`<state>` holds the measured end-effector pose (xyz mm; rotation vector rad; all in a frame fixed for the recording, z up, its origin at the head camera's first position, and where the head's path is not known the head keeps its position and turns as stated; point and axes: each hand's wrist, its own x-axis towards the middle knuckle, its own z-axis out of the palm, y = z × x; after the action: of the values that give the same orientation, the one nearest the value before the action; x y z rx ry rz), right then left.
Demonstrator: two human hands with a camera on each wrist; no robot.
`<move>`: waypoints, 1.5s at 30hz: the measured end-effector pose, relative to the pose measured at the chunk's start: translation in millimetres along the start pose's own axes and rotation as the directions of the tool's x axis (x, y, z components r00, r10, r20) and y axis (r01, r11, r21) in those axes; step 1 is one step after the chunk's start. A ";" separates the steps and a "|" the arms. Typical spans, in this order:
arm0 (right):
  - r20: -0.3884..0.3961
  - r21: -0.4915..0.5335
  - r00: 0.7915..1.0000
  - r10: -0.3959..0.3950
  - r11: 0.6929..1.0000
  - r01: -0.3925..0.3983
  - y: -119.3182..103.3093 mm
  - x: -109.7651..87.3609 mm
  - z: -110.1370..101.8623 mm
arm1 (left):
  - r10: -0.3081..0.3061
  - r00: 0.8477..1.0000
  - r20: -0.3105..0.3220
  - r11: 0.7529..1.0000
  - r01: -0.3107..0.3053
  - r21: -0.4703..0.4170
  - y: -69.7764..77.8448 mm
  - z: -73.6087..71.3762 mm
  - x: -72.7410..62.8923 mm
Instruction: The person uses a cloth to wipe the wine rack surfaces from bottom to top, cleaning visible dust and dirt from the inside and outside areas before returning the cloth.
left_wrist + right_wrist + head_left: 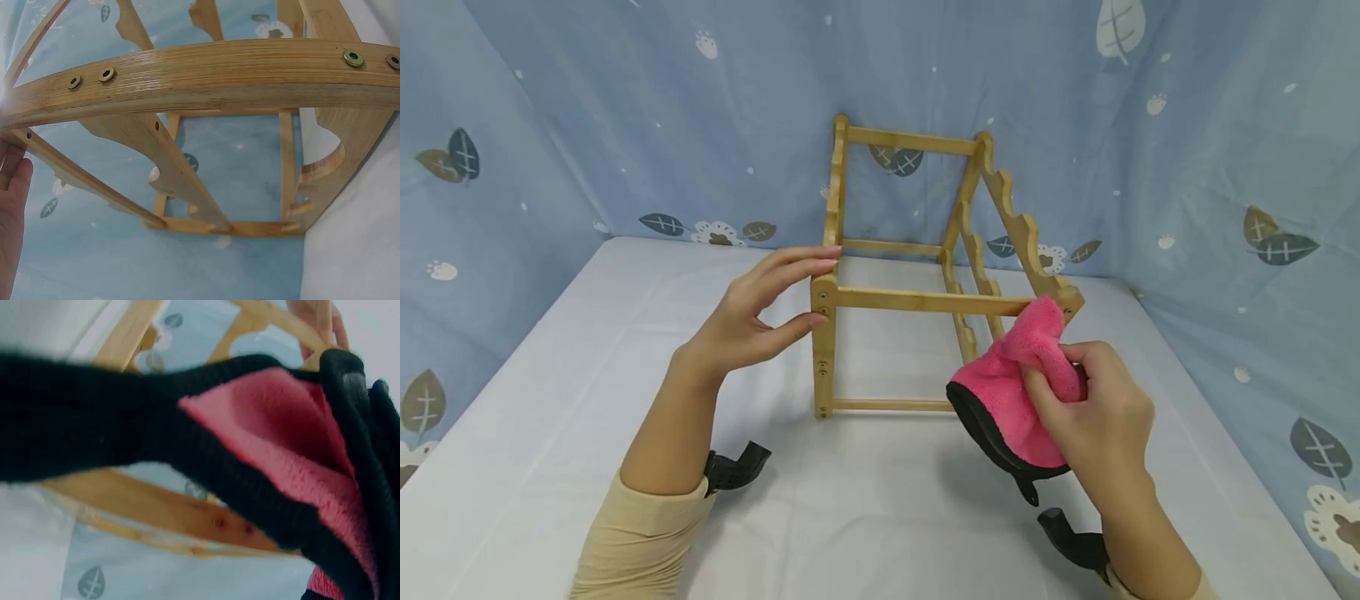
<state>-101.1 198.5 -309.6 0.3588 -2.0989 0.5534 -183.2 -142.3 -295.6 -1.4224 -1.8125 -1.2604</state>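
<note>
Head view: right hand (1105,408) pinches pink cloth (1000,396) by the near-right corner of a wooden rack (925,301), toward the table's (857,533) far edge; left hand (737,321), fingers straight, touches its post (823,346). Left wrist: post runs rightward from fingertips. Right wrist: cloth gapes.

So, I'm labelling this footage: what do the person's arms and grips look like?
The left grip and right grip are bare. The left arm wears a beige sleeve; similar fabric shows on the right arm. A black, bent attachment juts from each.
</note>
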 end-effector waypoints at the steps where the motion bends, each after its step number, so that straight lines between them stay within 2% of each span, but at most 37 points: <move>1: 0.007 0.019 1.000 -0.028 0.999 0.028 -2.2 -1.3 0.7 | -0.001 1.000 0.000 1.000 0.001 0.004 -0.2 0.2 0.1; 4: 0.023 0.082 0.989 -0.149 0.986 0.147 -9.7 -5.2 7.6 | -0.006 1.000 0.001 1.000 0.006 0.009 -0.8 0.4 0.6; 7: 0.078 0.104 0.960 -0.269 0.960 0.260 -17.3 -9.7 18.5 | -0.010 1.000 0.003 1.000 0.010 0.017 -1.2 0.2 0.9; 10: 0.155 0.142 0.922 -0.354 0.932 0.334 -21.9 -16.1 30.6 | -0.012 1.000 0.009 1.000 0.012 0.024 -1.5 0.3 0.6; 12: 0.213 0.198 0.897 -0.388 0.916 0.349 -24.1 -20.5 38.6 | -0.013 1.000 0.013 0.999 0.012 0.030 -1.6 0.5 0.5; 14: 0.260 0.253 0.864 -0.431 0.894 0.370 -26.5 -24.1 47.3 | -0.012 1.000 0.015 0.999 0.012 0.035 -1.8 0.7 0.4; 16: 0.323 0.305 0.823 -0.468 0.874 0.377 -29.6 -26.9 55.4 | -0.007 1.000 0.013 0.999 0.007 0.037 -1.9 0.7 0.6; 19: 0.466 0.386 0.744 -0.478 0.867 0.315 -35.7 -31.4 65.1 | -0.004 1.000 0.009 0.999 0.003 0.039 -1.8 0.6 0.6; 22: 0.616 0.439 0.655 -0.437 0.881 0.174 -42.5 -36.7 74.2 | -0.003 1.000 0.007 0.999 0.002 0.041 -1.4 0.5 0.7; 24: 0.690 0.448 0.607 -0.395 0.891 0.071 -46.6 -40.2 81.1 | -0.005 1.000 0.009 0.999 0.005 0.049 -0.9 0.4 0.8; 26: 0.747 0.433 0.573 -0.337 0.901 -0.034 -50.1 -42.8 88.7 | -0.008 1.000 0.010 0.999 0.007 0.054 -0.5 0.2 0.9; 29: 0.816 0.369 0.536 -0.217 0.909 -0.194 -53.3 -44.7 98.4 | -0.010 1.000 0.012 0.998 0.009 0.061 0.2 -0.1 1.3; 31: 0.844 0.315 0.520 -0.134 0.908 -0.278 -53.9 -45.1 103.8 | -0.010 1.000 0.010 0.998 0.009 0.063 0.5 -0.5 1.5; 33: 0.860 0.263 0.505 -0.070 0.909 -0.323 -53.4 -45.3 108.1 | -0.009 1.000 0.010 0.998 0.008 0.065 0.6 -0.9 1.8; 37: 0.868 0.177 0.496 -0.013 0.942 -0.284 -52.5 -46.8 113.9 | -0.010 1.000 0.010 0.998 0.009 0.065 0.5 -1.3 2.0; 41: 0.856 0.141 0.517 -0.019 0.970 -0.198 -52.4 -48.3 116.8 | -0.015 1.000 0.011 0.998 0.014 0.067 0.0 -1.7 1.3; 45: 0.834 0.114 0.552 -0.002 0.979 -0.169 -50.0 -50.8 117.6 | -0.019 1.000 0.012 0.998 0.019 0.065 -0.7 -2.1 -0.4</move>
<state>-133.9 97.5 -397.0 0.7465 -3.0210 0.7254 -184.1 -144.3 -295.2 -1.3841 -1.8626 -1.1931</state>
